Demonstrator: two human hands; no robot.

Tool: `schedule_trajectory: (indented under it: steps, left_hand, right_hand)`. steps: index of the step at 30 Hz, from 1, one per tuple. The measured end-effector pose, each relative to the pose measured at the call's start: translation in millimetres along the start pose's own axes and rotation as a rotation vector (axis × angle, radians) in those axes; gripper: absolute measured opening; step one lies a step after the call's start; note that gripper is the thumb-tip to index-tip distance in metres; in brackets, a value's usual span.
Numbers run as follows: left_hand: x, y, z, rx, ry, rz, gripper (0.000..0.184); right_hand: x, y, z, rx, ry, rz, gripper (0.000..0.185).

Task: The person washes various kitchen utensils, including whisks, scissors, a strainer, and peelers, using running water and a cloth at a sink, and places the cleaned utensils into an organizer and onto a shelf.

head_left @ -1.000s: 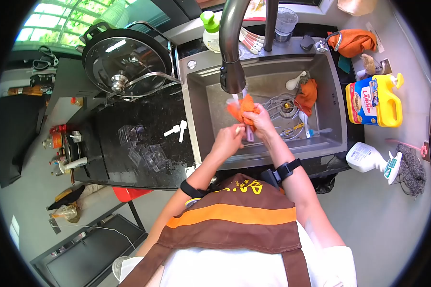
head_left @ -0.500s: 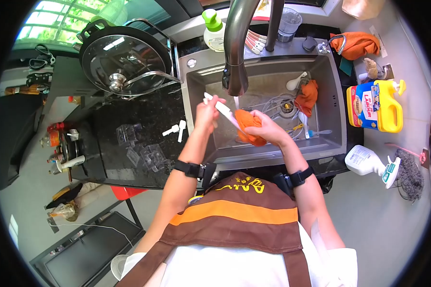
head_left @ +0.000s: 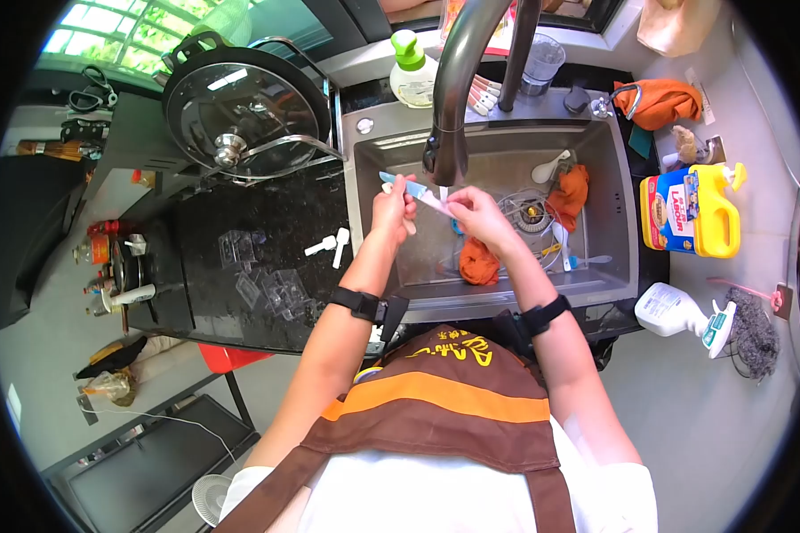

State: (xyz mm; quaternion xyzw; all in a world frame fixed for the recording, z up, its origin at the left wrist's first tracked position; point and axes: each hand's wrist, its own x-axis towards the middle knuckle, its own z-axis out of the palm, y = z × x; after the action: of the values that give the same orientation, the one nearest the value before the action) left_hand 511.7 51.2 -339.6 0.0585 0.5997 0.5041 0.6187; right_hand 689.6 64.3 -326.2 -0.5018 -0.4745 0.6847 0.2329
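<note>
My left hand (head_left: 393, 211) is closed around a slim, pale utensil (head_left: 428, 197) with a bluish end and a pinkish flat part; its exact kind I cannot make out. A second pale tip pokes out below those fingers. With thumb and fingers, my right hand (head_left: 476, 219) pinches the utensil's far end. Both hands are over the sink (head_left: 507, 298), just under the dark faucet (head_left: 451, 147). An orange cloth (head_left: 479, 263) lies crumpled in the sink below my right hand. A white spoon (head_left: 551, 167) rests near another orange cloth (head_left: 571, 197).
Left of the sink, two small white scoops (head_left: 340, 248) and clear plastic pieces (head_left: 280, 289) lie on the black counter (head_left: 196, 306). A lidded pan (head_left: 240, 115) stands behind them. A green-topped pump bottle (head_left: 412, 75), yellow jug (head_left: 692, 210) and white spray bottle (head_left: 676, 306) surround the sink.
My right hand has let go of the orange cloth, which now lies in the sink. Its fingers have moved up to the utensil's end. The left hand still holds the utensil.
</note>
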Motion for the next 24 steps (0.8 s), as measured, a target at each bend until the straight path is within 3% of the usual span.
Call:
schedule_trajectory:
  steps: [1,3,8,11,13,14,16,17,19,24]
  left_hand:
    - [1.2,-3.9,-7.4,-0.006,0.004,0.003,0.025]
    - [11.4,-13.6,-24.7,-0.042,0.038,-0.206,0.025]
    - [6.5,-32.6,-34.5,-0.185,-0.072,-0.220,0.021]
    - [0.6,-37.7,-29.3,-0.185,-0.132,-0.201,0.016]
    - [-4.8,-38.0,-21.8,-0.115,-0.104,-0.194,0.013]
    - [-6.7,-39.0,-20.2,-0.117,-0.112,-0.191,0.012]
    - [-12.2,-40.9,-18.3,-0.136,-0.114,-0.192,0.012]
    - [-14.7,-41.8,-18.1,-0.143,-0.119,-0.198,0.012]
    - [-18.6,-41.2,-19.8,-0.160,-0.118,-0.195,0.012]
    - [-27.7,-35.5,-20.6,-0.148,-0.109,-0.172,0.013]
  right_hand:
    - [3.4,-3.1,7.5,-0.004,-0.006,0.000,0.022]
    - [9.3,-19.0,21.9,-0.497,0.317,-0.504,0.021]
    - [14.1,-23.2,38.5,-0.302,0.335,-0.438,0.015]
    - [8.2,-25.3,35.7,-0.395,0.345,-0.473,0.013]
    - [6.3,-27.0,32.3,-0.546,0.395,-0.717,0.011]
    - [2.6,-33.4,30.7,-0.550,0.388,-0.720,0.011]
    - [-6.0,-47.7,27.9,-0.875,0.379,-0.733,0.011]
    - [-4.2,-45.1,27.0,-0.877,0.376,-0.735,0.011]
    - [3.5,-34.2,26.7,-0.613,0.229,-0.525,0.012]
    - [11.0,-27.5,41.0,-0.256,0.164,-0.622,0.012]
